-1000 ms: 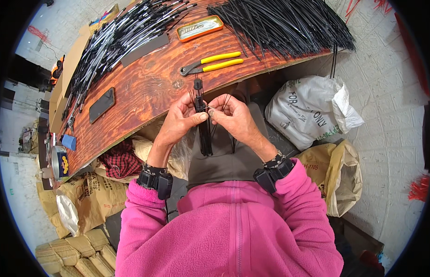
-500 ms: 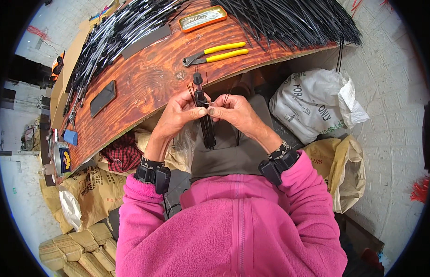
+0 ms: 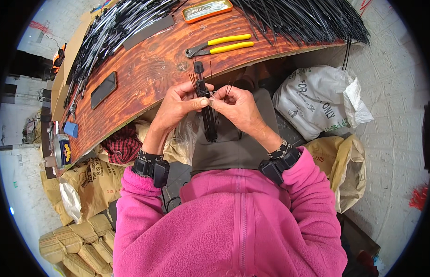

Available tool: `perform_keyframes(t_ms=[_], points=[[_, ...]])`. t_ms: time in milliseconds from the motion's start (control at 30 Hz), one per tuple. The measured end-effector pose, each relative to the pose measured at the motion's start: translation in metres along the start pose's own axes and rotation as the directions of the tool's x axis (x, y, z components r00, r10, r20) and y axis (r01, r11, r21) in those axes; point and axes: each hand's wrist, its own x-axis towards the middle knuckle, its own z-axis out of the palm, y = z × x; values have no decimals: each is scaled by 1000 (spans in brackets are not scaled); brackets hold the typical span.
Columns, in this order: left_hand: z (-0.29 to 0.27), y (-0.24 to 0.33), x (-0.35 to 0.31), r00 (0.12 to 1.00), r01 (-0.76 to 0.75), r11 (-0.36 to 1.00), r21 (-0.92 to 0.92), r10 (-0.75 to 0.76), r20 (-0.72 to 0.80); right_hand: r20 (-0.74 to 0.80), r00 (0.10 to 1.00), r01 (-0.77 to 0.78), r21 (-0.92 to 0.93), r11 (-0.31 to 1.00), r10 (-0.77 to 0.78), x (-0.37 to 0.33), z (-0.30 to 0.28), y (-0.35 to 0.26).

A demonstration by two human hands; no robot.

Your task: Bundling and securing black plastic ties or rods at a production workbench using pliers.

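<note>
A black umbrella frame (image 3: 209,123), with thin ribs bunched around a shaft and a dark knob at its top, stands nearly upright over my lap. My left hand (image 3: 180,107) is closed around its upper part, the thumb pressed across the front. Right beside the frame, my right hand (image 3: 235,107) pinches a short, thin, pale wire (image 3: 212,92) against it. Thumb and forefinger of both hands almost meet there. Several thin black ribs stick up past my right fingers. The wire's far end is hidden by the frame and fingers.
On the wooden table (image 3: 145,69) lie yellow-handled cutting pliers (image 3: 224,45), a phone (image 3: 104,90), a tin of pale pins (image 3: 206,11), a heap of metal rods (image 3: 118,27) and black rods (image 3: 312,23). Sacks (image 3: 312,101) stand at the right.
Hands and umbrella frame stay together, having shifted only slightly upward in view. My right fingers have turned a little at the wire. The view itself has moved slightly.
</note>
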Motion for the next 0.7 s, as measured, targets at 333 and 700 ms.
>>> perform_keyframes(t_ms=[333, 700], points=[[4, 1, -9, 1000, -18, 1000, -17, 18, -25, -65, 976, 189, -224, 956, -208, -3, 10, -12], [-2, -7, -10, 996, -81, 996, -32, 80, -28, -108, 944, 237, -432, 870, -311, -5, 18, -27]])
